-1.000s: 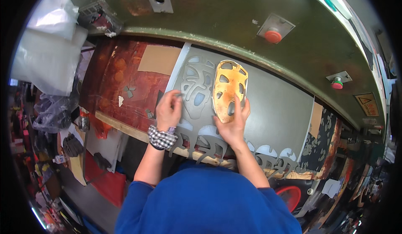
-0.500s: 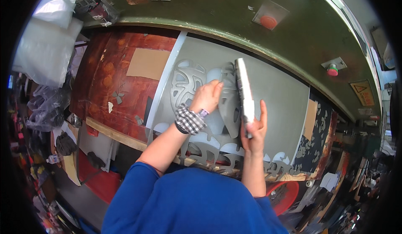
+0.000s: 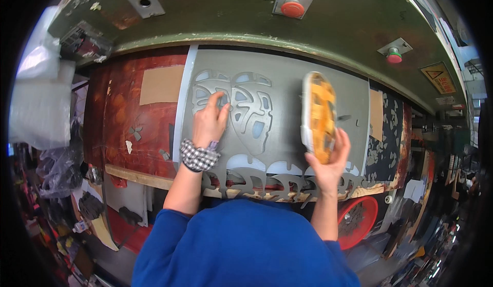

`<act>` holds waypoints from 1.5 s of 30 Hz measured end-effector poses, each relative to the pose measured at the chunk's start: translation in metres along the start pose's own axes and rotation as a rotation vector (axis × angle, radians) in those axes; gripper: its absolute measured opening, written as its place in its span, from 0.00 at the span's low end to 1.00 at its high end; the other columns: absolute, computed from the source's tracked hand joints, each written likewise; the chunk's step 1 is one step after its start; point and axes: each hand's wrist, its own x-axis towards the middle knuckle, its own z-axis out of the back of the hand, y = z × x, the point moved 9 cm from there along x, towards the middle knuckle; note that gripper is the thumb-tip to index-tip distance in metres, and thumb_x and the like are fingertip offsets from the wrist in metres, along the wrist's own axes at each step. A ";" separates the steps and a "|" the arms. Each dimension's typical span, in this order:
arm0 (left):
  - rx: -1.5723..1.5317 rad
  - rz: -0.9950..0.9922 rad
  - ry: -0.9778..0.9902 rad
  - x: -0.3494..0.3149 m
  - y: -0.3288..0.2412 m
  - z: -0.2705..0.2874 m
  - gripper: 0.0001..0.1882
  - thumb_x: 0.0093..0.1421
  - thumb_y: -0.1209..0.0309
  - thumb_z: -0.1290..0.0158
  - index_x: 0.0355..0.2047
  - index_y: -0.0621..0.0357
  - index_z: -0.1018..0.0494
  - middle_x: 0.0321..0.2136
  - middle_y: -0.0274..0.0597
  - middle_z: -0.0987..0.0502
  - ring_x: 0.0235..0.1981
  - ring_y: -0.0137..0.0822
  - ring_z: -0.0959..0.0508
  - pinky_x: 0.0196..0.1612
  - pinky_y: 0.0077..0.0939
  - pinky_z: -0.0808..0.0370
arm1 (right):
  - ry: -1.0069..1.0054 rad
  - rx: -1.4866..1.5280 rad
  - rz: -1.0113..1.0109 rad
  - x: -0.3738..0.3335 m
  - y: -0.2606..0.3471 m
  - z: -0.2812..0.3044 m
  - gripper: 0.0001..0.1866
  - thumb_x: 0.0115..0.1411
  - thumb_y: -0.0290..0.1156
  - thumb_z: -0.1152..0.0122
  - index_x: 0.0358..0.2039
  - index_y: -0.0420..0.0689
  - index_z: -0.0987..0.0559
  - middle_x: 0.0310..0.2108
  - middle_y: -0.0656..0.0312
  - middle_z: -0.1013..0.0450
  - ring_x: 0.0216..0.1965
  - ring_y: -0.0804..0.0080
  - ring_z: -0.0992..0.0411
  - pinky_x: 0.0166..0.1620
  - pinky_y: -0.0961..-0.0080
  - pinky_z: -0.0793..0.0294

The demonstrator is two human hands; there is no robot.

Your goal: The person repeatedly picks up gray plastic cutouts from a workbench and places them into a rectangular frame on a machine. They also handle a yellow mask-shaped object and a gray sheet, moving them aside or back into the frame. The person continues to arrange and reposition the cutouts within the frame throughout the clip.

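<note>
My right hand (image 3: 331,158) grips the lower end of a sole-shaped cutting die (image 3: 321,115), tilted up on its side. Orange-yellow padding with dark gaps fills its pale rim. To the left, my left hand (image 3: 209,117) has its fingers apart over a grey sheet (image 3: 292,63) on the bench. Its fingertips are at a cut outline (image 3: 218,89) with curved openings; I cannot tell whether they touch it. A second cut outline (image 3: 251,109) lies just to its right. Along the near edge, curved grey offcut strips (image 3: 246,179) hang over.
Behind the bench runs a green machine beam (image 3: 221,14) with a red button (image 3: 291,8). A cardboard piece (image 3: 162,85) lies on the reddish board at left. Small scraps (image 3: 382,151) cover a dark area at right. A red tub (image 3: 368,205) stands below the near edge.
My left hand has moved left and its fingers have spread. The die in my right hand has turned from edge-on to show its orange side. The view has shifted.
</note>
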 end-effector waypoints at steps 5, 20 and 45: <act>0.071 0.051 -0.087 -0.013 0.034 0.040 0.14 0.58 0.71 0.45 0.46 0.55 0.27 0.15 0.45 0.29 0.15 0.42 0.26 0.21 0.33 0.30 | 0.153 -0.659 0.304 0.031 -0.018 -0.064 0.55 0.36 0.29 0.22 0.63 0.39 0.46 0.61 0.36 0.54 0.61 0.37 0.50 0.61 0.51 0.46; -0.098 0.265 -0.540 0.010 0.123 0.043 0.07 0.65 0.69 0.51 0.35 0.61 0.33 0.23 0.33 0.33 0.22 0.23 0.36 0.27 0.20 0.34 | -0.705 -0.632 0.799 0.210 0.086 0.055 0.31 0.66 0.51 0.57 0.54 0.32 0.40 0.59 0.35 0.48 0.60 0.43 0.47 0.60 0.54 0.49; 0.122 -0.005 -0.581 0.137 0.152 0.053 0.18 0.58 0.61 0.50 0.18 0.64 0.28 0.15 0.54 0.27 0.15 0.46 0.31 0.21 0.38 0.33 | -0.235 -0.738 0.466 0.139 -0.040 -0.019 0.22 0.52 0.37 0.36 0.46 0.42 0.24 0.45 0.57 0.27 0.56 0.54 0.36 0.65 0.49 0.48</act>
